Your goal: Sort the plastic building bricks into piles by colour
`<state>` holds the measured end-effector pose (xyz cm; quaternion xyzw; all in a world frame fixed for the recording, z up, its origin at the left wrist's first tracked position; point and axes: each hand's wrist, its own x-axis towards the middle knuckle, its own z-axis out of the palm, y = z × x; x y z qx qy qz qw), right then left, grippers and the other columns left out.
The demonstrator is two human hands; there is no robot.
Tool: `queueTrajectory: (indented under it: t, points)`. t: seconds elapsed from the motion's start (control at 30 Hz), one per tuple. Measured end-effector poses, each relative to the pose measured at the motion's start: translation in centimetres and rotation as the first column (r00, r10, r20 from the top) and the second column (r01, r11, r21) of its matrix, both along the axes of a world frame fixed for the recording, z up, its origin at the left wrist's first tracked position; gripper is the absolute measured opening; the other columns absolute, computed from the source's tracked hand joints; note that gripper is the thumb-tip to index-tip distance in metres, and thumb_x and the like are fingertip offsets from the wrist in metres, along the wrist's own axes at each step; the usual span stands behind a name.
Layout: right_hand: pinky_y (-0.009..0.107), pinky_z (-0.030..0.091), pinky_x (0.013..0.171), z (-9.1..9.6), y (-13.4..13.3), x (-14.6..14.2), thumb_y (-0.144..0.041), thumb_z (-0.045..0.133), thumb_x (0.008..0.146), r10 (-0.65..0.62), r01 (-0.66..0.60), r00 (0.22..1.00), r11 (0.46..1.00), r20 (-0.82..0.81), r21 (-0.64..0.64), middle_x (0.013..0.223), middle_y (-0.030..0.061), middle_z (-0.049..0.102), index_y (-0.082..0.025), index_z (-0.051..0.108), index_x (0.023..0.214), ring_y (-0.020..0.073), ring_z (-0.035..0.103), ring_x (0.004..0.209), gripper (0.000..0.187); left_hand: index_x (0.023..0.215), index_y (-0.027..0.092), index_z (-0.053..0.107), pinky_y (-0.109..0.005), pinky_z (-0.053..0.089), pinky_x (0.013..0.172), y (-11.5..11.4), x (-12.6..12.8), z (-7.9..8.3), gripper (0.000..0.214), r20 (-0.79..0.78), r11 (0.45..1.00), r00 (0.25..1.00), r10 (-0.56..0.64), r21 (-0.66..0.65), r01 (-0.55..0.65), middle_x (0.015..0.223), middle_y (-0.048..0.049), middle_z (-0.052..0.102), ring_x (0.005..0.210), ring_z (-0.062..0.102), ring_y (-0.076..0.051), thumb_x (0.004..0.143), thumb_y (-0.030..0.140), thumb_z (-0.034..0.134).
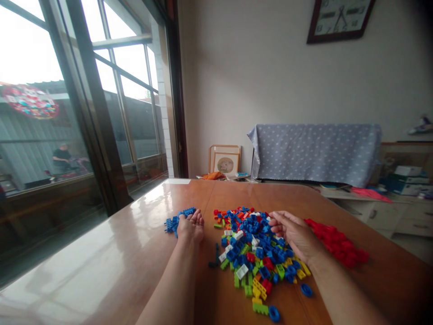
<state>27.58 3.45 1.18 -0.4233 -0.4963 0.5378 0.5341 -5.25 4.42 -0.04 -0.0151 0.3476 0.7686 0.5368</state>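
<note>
— What's around you?
— On my left, tall dark-framed windows let in bright daylight that shines on my wooden tabletop. Ahead is a plain pale wall with a framed clock.
— And below it?
— A dotted grey cloth draped over furniture, a framed picture leaning beside it, and low white drawers to the right.

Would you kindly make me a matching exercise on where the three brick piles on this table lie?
Things:
1. blue pile
2. red pile
3. mixed pile

Places:
A. between the left hand and the right hand
B. by the left hand, on its outer side
C. on the outer side of the right hand

Pairs: 1-B; 2-C; 3-A
</note>
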Motion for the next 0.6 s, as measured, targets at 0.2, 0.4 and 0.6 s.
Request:
queueTrajectory:
  t: [0.2, 0.4, 0.6]
  points:
    - [0.021, 0.043, 0.053, 0.5, -0.3, 0.3, -0.051, 0.072, 0.078, -0.043, 0.043, 0.999, 0.999, -0.008, 0.028, 0.08, 0.0056, 0.069, -0.018, 0.07, 0.093, 0.0128, 0.061, 0.064, 0.037, 0.124, 0.021, 0.043, -0.023, 0.049, 0.057, 0.1, -0.3, 0.2, 0.042, -0.013, 0.997, 0.999, 0.046, 0.055, -0.045, 0.108, -0.0124, 0.067, 0.075, 0.064, -0.016, 0.099, 0.05, 0.027]
    - [0.02, 0.042, 0.052, 0.6, -0.4, 0.5, -0.051, 0.07, 0.079, -0.068, 0.065, 0.996, 0.997, 0.06, 0.049, 0.077, 0.0028, 0.068, -0.019, 0.068, 0.092, 0.0115, 0.058, 0.062, 0.034, 0.109, 0.018, 0.051, -0.024, 0.049, 0.058, 0.2, 0.7, 0.1, 0.04, -0.152, 0.997, 0.988, 0.017, 0.078, -0.005, 0.1, -0.0124, 0.068, 0.067, 0.062, -0.013, 0.099, 0.051, 0.029]
    - [0.02, 0.039, 0.051, 0.3, -0.4, 0.2, -0.05, 0.064, 0.082, -0.04, 0.022, 0.961, 0.997, 0.273, 0.068, 0.073, -0.0001, 0.064, -0.019, 0.067, 0.092, 0.0106, 0.054, 0.057, 0.032, 0.101, 0.015, 0.061, -0.023, 0.044, 0.056, -0.5, 4.4, -0.1, 0.037, -0.467, 0.97, 0.865, -0.185, 0.057, 0.238, 0.086, -0.0105, 0.071, 0.064, 0.063, -0.014, 0.087, 0.049, 0.059]
